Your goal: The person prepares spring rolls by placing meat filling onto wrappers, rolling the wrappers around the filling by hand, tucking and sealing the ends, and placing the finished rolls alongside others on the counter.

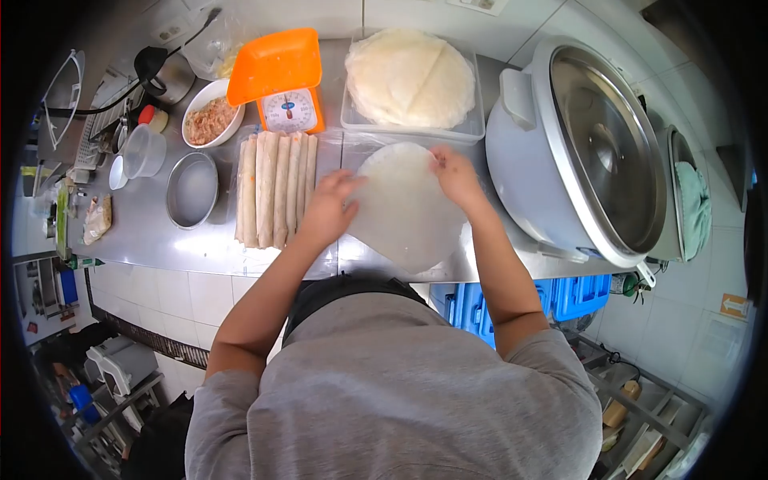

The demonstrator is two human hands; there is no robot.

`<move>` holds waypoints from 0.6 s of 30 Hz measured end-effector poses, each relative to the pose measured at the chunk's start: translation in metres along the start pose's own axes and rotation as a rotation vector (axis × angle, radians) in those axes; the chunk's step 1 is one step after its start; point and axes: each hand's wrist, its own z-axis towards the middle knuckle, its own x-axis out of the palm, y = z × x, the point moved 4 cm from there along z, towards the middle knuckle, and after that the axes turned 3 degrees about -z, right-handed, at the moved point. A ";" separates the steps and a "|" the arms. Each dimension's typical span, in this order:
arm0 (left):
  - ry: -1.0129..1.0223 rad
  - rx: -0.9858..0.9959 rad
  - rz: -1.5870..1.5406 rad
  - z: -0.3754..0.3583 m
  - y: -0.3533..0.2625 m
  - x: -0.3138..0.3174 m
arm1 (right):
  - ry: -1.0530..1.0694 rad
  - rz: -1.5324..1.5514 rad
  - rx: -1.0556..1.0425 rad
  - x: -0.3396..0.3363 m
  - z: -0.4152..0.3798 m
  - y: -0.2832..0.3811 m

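Note:
A thin, pale round wrapper sheet [408, 204] lies on the steel counter in front of me. My right hand [454, 174] pinches its upper right edge between thumb and fingers. At the sheet's left edge, my left hand [332, 206] has its fingers apart, with the fingertips at or just over the sheet. To the left of that hand, several long filled rolls [272, 192] lie side by side. Behind the sheet, a clear plastic tray [352, 128] holds a stack of similar round wrappers [410, 78].
A large grey cooker [528, 168] with a metal lid stands at the right. An orange kitchen scale [276, 68] and a bowl [238, 122] of minced filling [210, 120] are at the back left. A round metal tin [192, 190] sits left of the rolls.

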 end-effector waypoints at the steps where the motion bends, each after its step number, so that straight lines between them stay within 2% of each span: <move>1: 0.055 0.120 0.116 -0.004 -0.007 0.013 | -0.179 -0.078 -0.068 -0.004 -0.002 0.005; 2: 0.028 0.051 0.199 -0.005 -0.005 0.021 | -0.360 -0.160 -0.137 -0.010 -0.008 0.009; 4: -0.039 -0.089 0.367 -0.004 0.001 0.031 | -0.361 -0.282 -0.316 -0.009 -0.017 0.010; 5: -0.074 -0.097 0.404 0.000 0.006 0.033 | -0.357 -0.342 -0.406 -0.004 -0.023 0.010; 7: -0.142 -0.118 0.475 0.013 0.017 0.031 | -0.195 -0.395 -0.344 0.021 -0.046 -0.003; 8: -0.073 -0.286 0.348 0.016 0.026 0.031 | -0.114 -0.423 -0.314 0.032 -0.059 -0.010; 10: 0.064 -0.616 0.083 0.021 0.031 0.029 | -0.100 -0.423 -0.123 0.038 -0.085 -0.002; 11: 0.192 -0.643 -0.086 0.023 0.034 0.032 | -0.091 -0.418 -0.026 0.041 -0.093 0.001; 13: 0.456 -0.682 -0.416 0.023 0.029 0.033 | 0.125 -0.411 0.212 0.049 -0.104 0.002; 14: 0.360 -0.715 -0.541 0.025 0.025 0.030 | 0.231 -0.402 0.332 0.050 -0.109 0.001; 16: 0.157 -0.773 -0.788 0.029 0.002 0.017 | 0.288 -0.439 0.257 0.036 -0.107 0.012; 17: 0.201 -0.709 -0.664 0.027 0.002 0.021 | 0.320 -0.459 0.216 0.030 -0.103 0.016; 18: 0.243 -0.644 -0.539 0.024 0.004 0.027 | 0.073 -0.399 0.062 0.017 -0.095 0.028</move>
